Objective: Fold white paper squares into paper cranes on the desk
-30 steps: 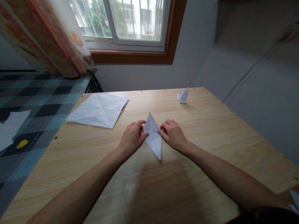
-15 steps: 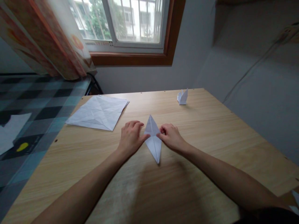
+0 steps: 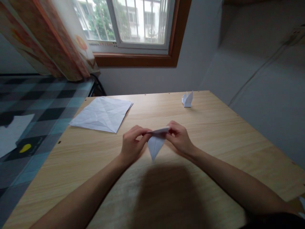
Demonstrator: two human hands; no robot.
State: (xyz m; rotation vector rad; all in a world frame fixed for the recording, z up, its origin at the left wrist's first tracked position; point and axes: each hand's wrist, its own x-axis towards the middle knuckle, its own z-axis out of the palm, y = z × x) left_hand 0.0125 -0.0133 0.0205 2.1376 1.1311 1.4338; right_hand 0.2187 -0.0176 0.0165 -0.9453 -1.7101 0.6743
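A folded white paper piece [image 3: 155,145] is held between my two hands over the middle of the table, its pointed end hanging downward toward me. My left hand [image 3: 133,142] pinches its left corner between thumb and fingers. At the opposite corner, my right hand [image 3: 178,136] grips the paper in the same way. The upper part of the piece is seen nearly edge-on, as a thin strip between the fingertips, so its far point is hidden.
Creased white paper sheets [image 3: 102,114] lie at the table's back left. A small folded paper figure [image 3: 187,99] stands near the back edge of the wooden table [image 3: 228,152]. To the left, a checked cloth [image 3: 47,108] carries more white paper [image 3: 17,133].
Both hands have raised and tilted the paper piece; its long diamond face showed before, and now only the near point faces me. My left fingers have closed onto its corner.
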